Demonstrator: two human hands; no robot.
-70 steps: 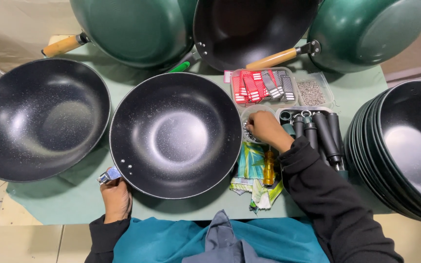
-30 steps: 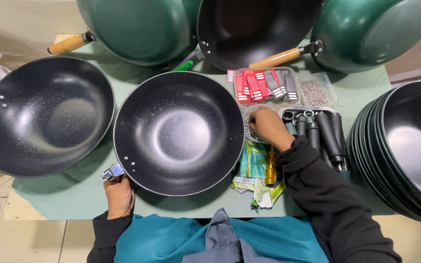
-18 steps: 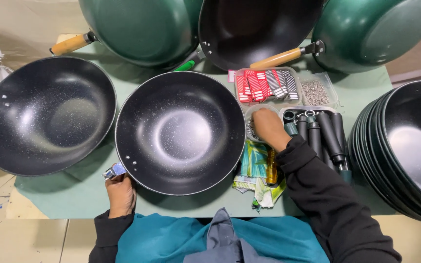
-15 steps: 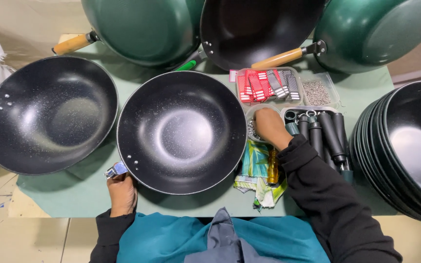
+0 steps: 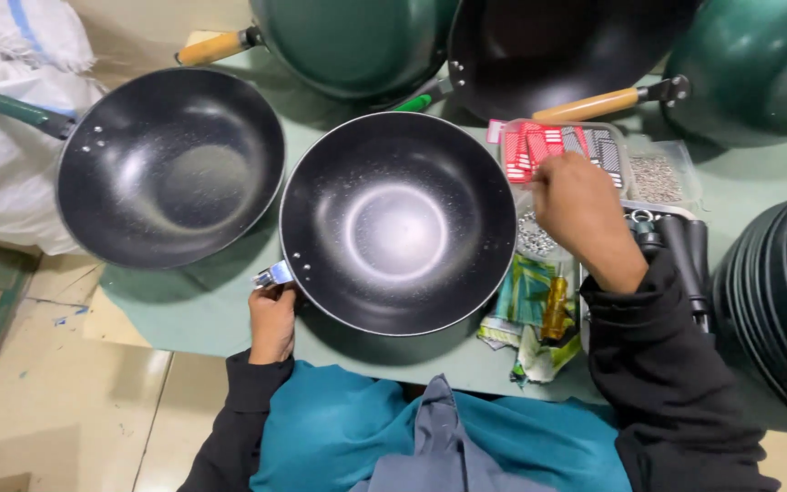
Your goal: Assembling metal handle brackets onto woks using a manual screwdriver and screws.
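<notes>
Left hand: the left hand (image 5: 272,321) sits at the near edge of the table (image 5: 193,305), fingers curled around the metal bracket (image 5: 272,274) that juts from the rim of the middle wok (image 5: 398,223).
Right hand: the right hand (image 5: 578,202) hovers over the clear tray (image 5: 561,150), back up and fingers bent down; whether it grips anything cannot be told, since the fingertips are hidden.
Middle wok: black, without a handle, open side up on the green cloth near the table's near edge, just in front of the person.
Left wok: a second black wok (image 5: 170,167) lies at the left end of the table, rim just beside the middle wok; its green handle (image 5: 11,107) points out past the left edge.
Far edge: green woks (image 5: 357,41) lean there, with two wooden handles (image 5: 211,47) sticking out.
Tray: holds red and grey packets, with a box of small screws (image 5: 658,178) just to its right.
Under the right wrist: a heap of washers (image 5: 533,237), a yellow screwdriver (image 5: 555,308) and green wrappers (image 5: 523,301) lie between the middle wok and a row of black handles (image 5: 680,255).
Right end: a stack of black woks (image 5: 781,301) stands at the right edge.
Clothing: black sleeves and a teal apron (image 5: 357,437) show at the near edge.
</notes>
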